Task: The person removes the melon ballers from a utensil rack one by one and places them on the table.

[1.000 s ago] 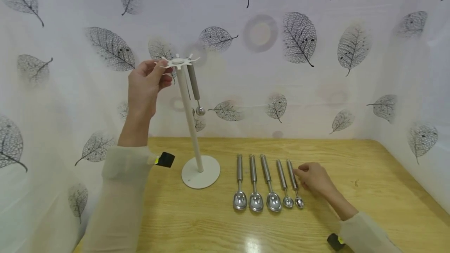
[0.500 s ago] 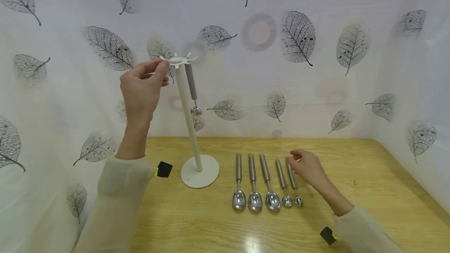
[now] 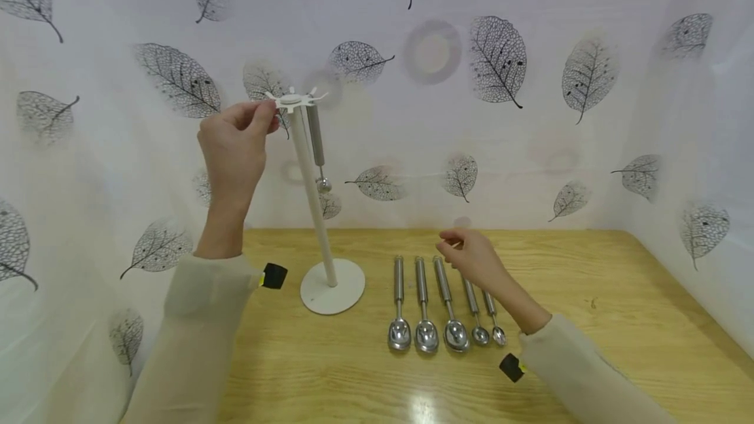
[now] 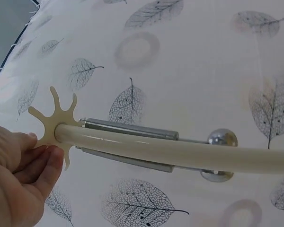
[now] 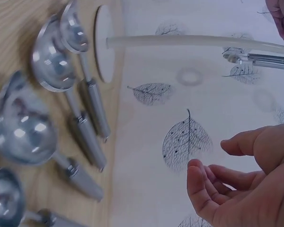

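Observation:
A white utensil stand [image 3: 312, 195] with a round base and a hooked top stands on the left of the table. My left hand [image 3: 235, 152] pinches one hook of that top between thumb and fingers. Two metal scoops [image 4: 132, 127] with small round heads hang from other hooks, partly behind the post in the left wrist view. My right hand [image 3: 477, 257] hovers over the handles of the scoops in the row, fingers bent loosely, thumb apart, holding nothing. That row has three large scoops [image 3: 427, 335] and two small ones [image 3: 480, 335], heads toward me.
The wooden table [image 3: 589, 365] ends at the back against a white curtain [image 3: 530, 169] printed with leaves, which also hangs at both sides. The stand's round base [image 3: 347, 296] lies left of the scoop row.
My right hand has risen from beside the rightmost small scoop and moved left over the handles. The stand's top has turned slightly, bringing the hanging scoops closer to the post.

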The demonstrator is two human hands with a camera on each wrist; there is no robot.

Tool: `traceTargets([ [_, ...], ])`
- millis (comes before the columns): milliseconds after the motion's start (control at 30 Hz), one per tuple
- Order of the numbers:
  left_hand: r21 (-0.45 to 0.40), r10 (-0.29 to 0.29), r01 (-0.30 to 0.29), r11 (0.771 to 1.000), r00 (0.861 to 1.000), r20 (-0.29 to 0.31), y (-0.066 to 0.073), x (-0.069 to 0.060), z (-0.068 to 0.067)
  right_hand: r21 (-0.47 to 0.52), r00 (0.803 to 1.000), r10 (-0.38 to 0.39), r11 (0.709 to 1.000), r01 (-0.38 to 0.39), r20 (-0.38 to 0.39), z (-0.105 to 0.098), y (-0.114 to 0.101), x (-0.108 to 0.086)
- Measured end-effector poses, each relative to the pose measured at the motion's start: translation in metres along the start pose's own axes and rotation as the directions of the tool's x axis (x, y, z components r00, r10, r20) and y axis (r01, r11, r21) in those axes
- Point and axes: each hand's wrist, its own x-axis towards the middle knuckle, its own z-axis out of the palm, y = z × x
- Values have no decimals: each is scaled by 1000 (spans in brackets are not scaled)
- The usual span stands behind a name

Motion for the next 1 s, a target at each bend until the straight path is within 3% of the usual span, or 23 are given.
traceTargets([
  [133, -161, 26, -17, 987, 998, 51, -11, 7, -3, 62, 997, -47, 997, 43, 68, 7, -14, 14],
  [233, -335, -4, 41, 941, 994, 109, -19, 13, -9, 111, 989, -84, 991, 70, 123, 13, -24, 24],
  [367, -467, -34, 123, 875, 980, 194, -25, 18, -14, 163, 978, -153, 978, 130, 142, 17, -40, 38],
  [600, -533, -41, 179, 827, 965, 261, -26, 28, -9, 203, 963, -253, 951, 232, 88, 16, -73, 56],
  [833, -634, -76, 245, 733, 956, 282, -27, 33, -2, 256, 957, -283, 932, 259, 64, 18, -99, 70],
  [900, -648, -79, 256, 718, 954, 290, -28, 34, 0, 301, 955, -291, 917, 262, 54, 20, -106, 74],
  [933, -643, -76, 252, 723, 955, 288, -29, 34, 0, 330, 954, -294, 907, 262, 51, 20, -109, 76],
  [1000, -655, -68, 252, 713, 954, 292, -31, 34, 1, 377, 953, -298, 889, 259, 47, 22, -115, 80],
])
